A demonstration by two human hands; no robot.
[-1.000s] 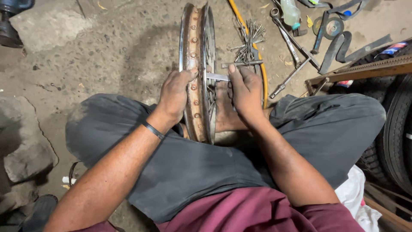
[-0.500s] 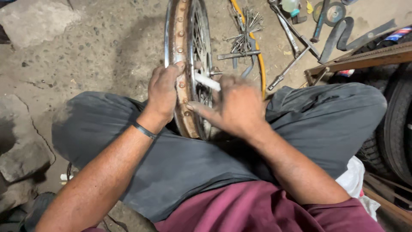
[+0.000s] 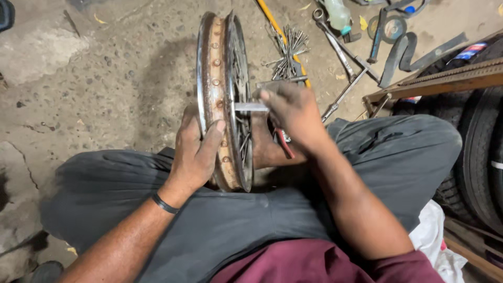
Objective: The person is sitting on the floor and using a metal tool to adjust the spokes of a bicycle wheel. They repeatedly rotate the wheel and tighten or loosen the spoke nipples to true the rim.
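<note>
From the head view, we look down at a person sitting on the floor with a rusty rim [image 3: 216, 99] standing upright between the knees. Everything else we place by that rim.

Our left hand [image 3: 195, 152] wraps over the near edge of the rim, thumb on the rusty band, holding it firm. Our right hand [image 3: 294, 112] is just right of the rim, pinched around a small flat metal tool [image 3: 250, 107] whose tip reaches into the spokes [image 3: 242, 126]. We cannot see just what the tip touches.

To do this well, we think the left hand should keep the rim from rolling or tipping, and the right hand should keep the tool straight across so it does not slip off. Small, slow turns look safer than big ones, since the thin spokes may bend.

Right of the rim and farther away lies a pile of loose spokes [image 3: 289, 50] on a yellow bar [image 3: 272, 21]. Farther right lie a cross wrench [image 3: 346, 68] and a roll of tape [image 3: 390, 29]. Well right of the rim, tyres [image 3: 479, 157] lean by a rusty frame [image 3: 445, 78].
</note>
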